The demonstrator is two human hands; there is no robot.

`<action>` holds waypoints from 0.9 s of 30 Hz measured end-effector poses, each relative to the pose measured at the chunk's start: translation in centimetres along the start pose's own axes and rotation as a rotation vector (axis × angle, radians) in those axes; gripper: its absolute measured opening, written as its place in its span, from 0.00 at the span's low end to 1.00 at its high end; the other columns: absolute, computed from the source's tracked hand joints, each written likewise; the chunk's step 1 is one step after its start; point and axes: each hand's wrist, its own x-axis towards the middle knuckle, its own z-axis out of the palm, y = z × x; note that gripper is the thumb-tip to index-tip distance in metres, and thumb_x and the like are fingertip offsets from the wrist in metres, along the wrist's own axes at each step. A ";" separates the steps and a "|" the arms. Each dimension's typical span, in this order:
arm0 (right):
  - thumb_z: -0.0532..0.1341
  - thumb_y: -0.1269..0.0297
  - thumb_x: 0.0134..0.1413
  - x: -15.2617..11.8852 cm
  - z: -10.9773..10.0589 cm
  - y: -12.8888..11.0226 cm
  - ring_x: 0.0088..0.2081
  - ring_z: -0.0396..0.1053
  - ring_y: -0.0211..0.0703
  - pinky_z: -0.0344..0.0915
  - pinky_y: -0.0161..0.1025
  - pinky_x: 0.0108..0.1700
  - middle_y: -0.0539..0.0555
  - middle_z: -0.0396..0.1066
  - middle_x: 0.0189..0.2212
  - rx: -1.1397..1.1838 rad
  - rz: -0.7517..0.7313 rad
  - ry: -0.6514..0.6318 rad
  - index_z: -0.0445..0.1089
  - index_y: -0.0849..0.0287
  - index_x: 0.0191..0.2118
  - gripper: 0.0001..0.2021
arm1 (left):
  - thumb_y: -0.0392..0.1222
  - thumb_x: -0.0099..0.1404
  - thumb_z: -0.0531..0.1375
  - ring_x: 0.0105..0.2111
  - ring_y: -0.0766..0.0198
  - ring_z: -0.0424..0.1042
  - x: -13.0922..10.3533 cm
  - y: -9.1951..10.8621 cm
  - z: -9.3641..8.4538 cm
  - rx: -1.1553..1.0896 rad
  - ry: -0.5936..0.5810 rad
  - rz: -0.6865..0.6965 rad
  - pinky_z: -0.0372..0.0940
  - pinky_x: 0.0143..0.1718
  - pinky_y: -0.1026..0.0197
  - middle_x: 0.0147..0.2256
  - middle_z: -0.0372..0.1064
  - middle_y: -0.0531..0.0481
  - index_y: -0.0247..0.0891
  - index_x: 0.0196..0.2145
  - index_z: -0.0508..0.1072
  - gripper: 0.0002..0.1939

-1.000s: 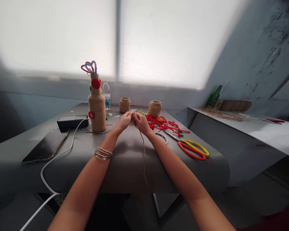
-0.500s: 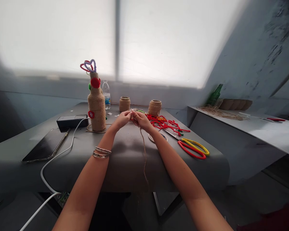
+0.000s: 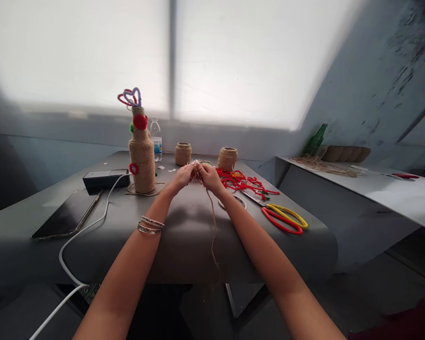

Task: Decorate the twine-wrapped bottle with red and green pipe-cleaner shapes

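My left hand (image 3: 184,176) and my right hand (image 3: 208,176) meet over the middle of the grey table, fingertips pinched together. Between them is jute twine (image 3: 213,222), whose loose end hangs down past the table's front edge. A small pale piece at the fingertips is too small to make out. Behind my hands stand two twine-wrapped jars (image 3: 183,154), one at each side. A tall twine-wrapped bottle (image 3: 141,158) with red pompoms and pipe-cleaner hearts stands left of my left hand. Red pipe cleaners (image 3: 241,182) lie right of my right hand.
Scissors (image 3: 283,218) with red and yellow handles and a roll of tape (image 3: 242,202) lie at the right. A phone (image 3: 69,212), a black box (image 3: 106,179) and a white cable (image 3: 65,267) occupy the left. A water bottle (image 3: 157,144) stands behind. A side table (image 3: 386,189) holds a green bottle (image 3: 316,140).
Both hands have shifted slightly, with the left wrist tilting and the fingertips drawing a little apart around the twine. The hanging twine has swayed a little.
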 end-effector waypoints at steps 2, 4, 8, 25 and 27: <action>0.49 0.40 0.57 -0.2 0.1 0.2 0.21 0.55 0.35 0.52 0.35 0.27 0.48 0.58 0.16 -0.174 -0.041 0.073 0.57 0.58 0.21 0.26 | 0.33 0.69 0.47 0.13 0.73 0.47 0.2 -0.3 0.2 0.031 0.049 -0.009 0.42 0.16 0.68 0.13 0.50 0.59 0.36 0.19 0.57 0.19; 0.48 0.43 0.59 -0.3 0.2 0.3 0.22 0.56 0.35 0.52 0.35 0.29 0.49 0.59 0.16 -0.272 -0.071 0.085 0.57 0.58 0.21 0.25 | 0.31 0.68 0.48 0.14 0.74 0.47 0.4 -0.6 0.2 0.053 0.074 0.017 0.44 0.18 0.68 0.14 0.50 0.59 0.36 0.19 0.57 0.18; 0.46 0.38 0.56 0.0 0.2 0.3 0.18 0.53 0.33 0.51 0.34 0.24 0.46 0.54 0.13 -0.042 -0.013 -0.055 0.55 0.57 0.21 0.27 | 0.32 0.65 0.51 0.16 0.73 0.48 0.6 -0.7 -0.3 0.105 0.084 0.124 0.46 0.20 0.67 0.15 0.52 0.58 0.35 0.18 0.59 0.18; 0.54 0.39 0.51 -0.4 -0.3 -1.3 0.17 0.47 0.30 0.45 0.34 0.20 0.43 0.50 0.13 0.203 0.125 -0.195 0.55 0.57 0.22 0.25 | 0.39 0.65 0.50 0.13 0.74 0.43 0.1 0.2 -1.7 0.118 -0.106 -0.088 0.37 0.17 0.67 0.14 0.46 0.58 0.37 0.17 0.53 0.19; 0.52 0.41 0.54 -0.2 -0.1 -0.7 0.17 0.49 0.31 0.47 0.34 0.21 0.44 0.51 0.13 0.121 0.094 -0.128 0.54 0.57 0.21 0.24 | 0.41 0.65 0.49 0.14 0.74 0.46 0.2 0.0 -1.5 0.120 -0.055 -0.101 0.40 0.17 0.68 0.15 0.50 0.57 0.37 0.18 0.54 0.18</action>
